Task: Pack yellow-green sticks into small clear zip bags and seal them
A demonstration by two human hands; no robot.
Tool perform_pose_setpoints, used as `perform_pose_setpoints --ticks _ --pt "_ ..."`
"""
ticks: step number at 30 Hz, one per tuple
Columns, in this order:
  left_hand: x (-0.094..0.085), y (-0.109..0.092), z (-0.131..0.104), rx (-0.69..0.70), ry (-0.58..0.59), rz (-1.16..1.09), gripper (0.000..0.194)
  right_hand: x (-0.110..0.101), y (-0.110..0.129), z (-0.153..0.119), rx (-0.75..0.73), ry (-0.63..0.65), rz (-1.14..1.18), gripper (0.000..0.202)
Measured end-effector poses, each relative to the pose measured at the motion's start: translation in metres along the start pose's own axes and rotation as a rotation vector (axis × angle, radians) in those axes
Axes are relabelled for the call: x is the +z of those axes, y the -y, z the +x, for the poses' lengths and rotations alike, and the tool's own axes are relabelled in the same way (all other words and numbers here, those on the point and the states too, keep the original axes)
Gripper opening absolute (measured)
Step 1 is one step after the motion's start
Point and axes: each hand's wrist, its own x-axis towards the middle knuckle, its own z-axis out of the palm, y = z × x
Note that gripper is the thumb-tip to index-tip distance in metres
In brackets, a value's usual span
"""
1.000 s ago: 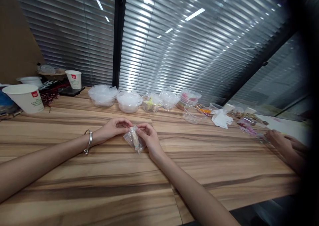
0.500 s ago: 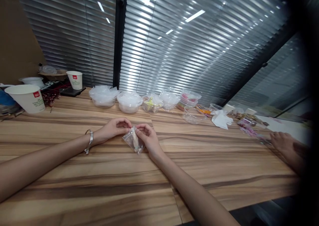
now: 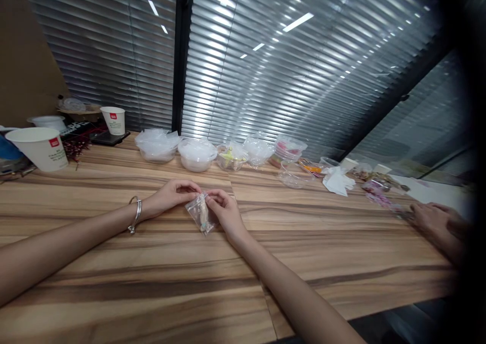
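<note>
Between my hands, just above the wooden table (image 3: 152, 263), hangs a small clear plastic bag (image 3: 195, 210). Inside it lies a pale beige, elongated item (image 3: 204, 213) with a bluish spot at its lower end; its kind I cannot make out. My left hand (image 3: 172, 198), with a silver bangle (image 3: 135, 215) on the wrist, pinches the bag's upper left edge. My right hand (image 3: 227, 212) pinches the upper right edge with thumb and index finger. The fingertips of both hands are close together at the bag's top.
Along the back stand plastic tubs (image 3: 197, 156) with clear bags, a bowl with yellow pieces (image 3: 231, 158) and white gloves (image 3: 338, 180). Paper cups (image 3: 38, 149) are at the left. Another person's hands (image 3: 436, 225) work at the right edge near purple packets (image 3: 379, 195).
The small bag has tilted slightly, its lower end shifting a little to the left. My hands stay nearly in place. At the right, the other person's hands have moved, and a second hand shows.
</note>
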Motion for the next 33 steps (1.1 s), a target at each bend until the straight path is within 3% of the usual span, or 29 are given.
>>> perform_pose_setpoints --ticks 8,14,23,33 --pt "-0.0018 0.0012 0.0004 -0.033 0.021 -0.002 0.027 0.0001 -0.0001 0.0011 -0.011 -0.04 0.008 0.018" --pt "-0.0024 -0.0026 0.0 -0.004 0.13 0.009 0.03 -0.0024 -0.0033 0.0019 -0.014 -0.064 0.027 0.019" --pt "-0.0028 0.0005 -0.0007 0.006 0.275 0.025 0.051 -0.0063 -0.0047 0.0027 -0.027 -0.094 0.087 0.015" --pt "-0.0014 -0.0014 -0.0009 -0.013 0.25 -0.01 0.048 -0.0066 -0.006 0.0029 -0.001 -0.085 0.088 0.018"
